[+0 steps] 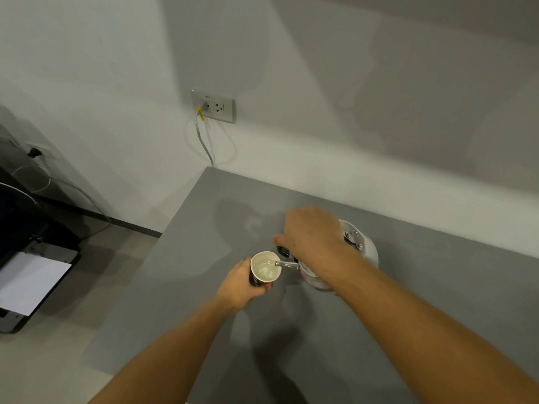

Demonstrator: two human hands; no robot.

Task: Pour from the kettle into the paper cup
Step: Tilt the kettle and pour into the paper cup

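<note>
Two things carry this job, and the bigger is the kettle (361, 252): bare metal, rigid, tipped toward nine o'clock over the grey table (437, 301). I judge it heavy with water and possibly hot on its walls, so my right hand (315, 237) is wrapped over the handle on top, the safest hold, with the dark handle end poking out beyond my knuckles. Its narrow spout (287, 264) reaches just over the cup's rim, a thin stream running off it.

At nine o'clock of the kettle sits the paper cup (264, 269), light and soft-walled (squeeze too hard and it buckles), water pooling pale inside. My left hand (240, 284) is curled around its side from seven o'clock, steadying it; a gentle grip low on the wall seems wisest.

Smooth matte tabletop, likely slick once wet. At twelve o'clock, a white wall carries a socket plate (214, 105) with a grey cable (204, 141) hanging from it. Off at nine o'clock, below table level, a dark printer (43, 246) holds white paper (29, 284).
</note>
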